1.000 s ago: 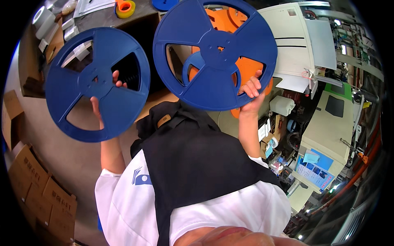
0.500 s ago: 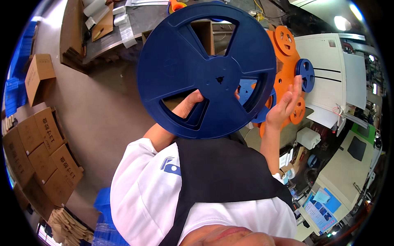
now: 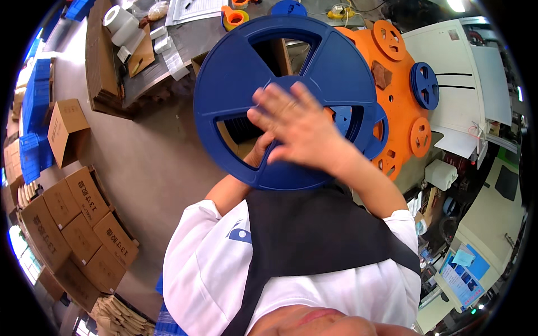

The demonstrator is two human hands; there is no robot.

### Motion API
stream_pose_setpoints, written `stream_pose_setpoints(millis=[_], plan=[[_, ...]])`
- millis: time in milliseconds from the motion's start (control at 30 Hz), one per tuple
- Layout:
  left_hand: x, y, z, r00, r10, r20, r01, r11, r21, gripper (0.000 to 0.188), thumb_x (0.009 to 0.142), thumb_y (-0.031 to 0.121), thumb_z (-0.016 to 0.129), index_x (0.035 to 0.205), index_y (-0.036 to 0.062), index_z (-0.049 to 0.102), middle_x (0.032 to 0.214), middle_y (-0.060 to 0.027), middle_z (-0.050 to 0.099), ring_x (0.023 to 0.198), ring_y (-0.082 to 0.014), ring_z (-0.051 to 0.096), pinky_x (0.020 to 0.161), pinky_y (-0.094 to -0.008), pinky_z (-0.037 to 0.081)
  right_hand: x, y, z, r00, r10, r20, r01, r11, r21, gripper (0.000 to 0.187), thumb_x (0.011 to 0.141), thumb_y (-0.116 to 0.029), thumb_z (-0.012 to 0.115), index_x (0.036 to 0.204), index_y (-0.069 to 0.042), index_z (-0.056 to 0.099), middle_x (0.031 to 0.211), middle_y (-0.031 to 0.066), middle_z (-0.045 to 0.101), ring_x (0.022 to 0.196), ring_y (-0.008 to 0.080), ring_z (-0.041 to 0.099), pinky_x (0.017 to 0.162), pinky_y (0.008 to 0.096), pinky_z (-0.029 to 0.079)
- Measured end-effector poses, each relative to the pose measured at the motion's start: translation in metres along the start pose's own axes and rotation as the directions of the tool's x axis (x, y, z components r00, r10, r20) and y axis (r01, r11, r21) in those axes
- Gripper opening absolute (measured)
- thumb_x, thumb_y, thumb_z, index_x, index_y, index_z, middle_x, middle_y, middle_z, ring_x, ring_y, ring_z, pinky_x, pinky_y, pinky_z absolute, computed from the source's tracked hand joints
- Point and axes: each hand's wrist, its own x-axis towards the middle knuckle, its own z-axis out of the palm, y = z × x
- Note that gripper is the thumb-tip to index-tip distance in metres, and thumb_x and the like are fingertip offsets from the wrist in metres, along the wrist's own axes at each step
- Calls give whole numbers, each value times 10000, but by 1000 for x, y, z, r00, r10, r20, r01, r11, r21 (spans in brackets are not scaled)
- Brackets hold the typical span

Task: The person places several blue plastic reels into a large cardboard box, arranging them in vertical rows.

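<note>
A large dark blue plastic reel [image 3: 227,84] with cut-out windows is held up in front of my apron, its flat face toward me. My left hand [image 3: 259,150] grips it through the lower left window, thumb on the near side, the other fingers mostly hidden behind. Over the reel's hub lies my right hand [image 3: 297,129], palm toward the face and fingers spread, slightly blurred by motion. Whether it presses on the hub, I cannot tell. Through the reel's windows parts of a cardboard box [image 3: 286,57] show.
An orange round-lobed fixture [image 3: 403,89] with orange discs and stacked small blue reels [image 3: 424,85] stands at the right. A grey worktable [image 3: 196,36] behind carries tape rolls [image 3: 234,18], papers and a white roll [image 3: 116,19]. Cardboard cartons [image 3: 81,238] stand stacked at the left.
My right hand has swung in from beside the reel and now lies across its hub. The reel stays in my left hand. The view has shifted slightly.
</note>
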Motion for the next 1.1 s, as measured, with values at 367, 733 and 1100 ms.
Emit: stream_pose_setpoints(millis=[367,733,1100], plan=[[17,-4,-27,957,46,285,16,977,-213,770,783,547,549,1308,24,339,1206,-127,449,1168,-274,448,1010,-420,369,-89,81,0,510,807,-298,-261,476,840,502,881,-281,576,1247,8,392,1411,192,289,1261,264,355,996,352,333],[15,26,-27,996,79,-28,-83,984,-155,633,886,459,471,1332,28,346,1263,-147,460,1164,-252,475,982,-391,402,-59,74,10,299,944,138,187,-199,962,178,906,-134,531,913,36,582,875,116,623,849,201,623,747,266,504],[20,-33,-9,756,597,-269,-654,661,-369,465,898,263,543,1275,75,346,1159,-108,515,1036,-191,528,912,-349,447,7,-45,-11,912,182,-368,13,883,469,531,719,-116,705,1214,-34,532,1321,194,444,1217,346,440,966,389,389]])
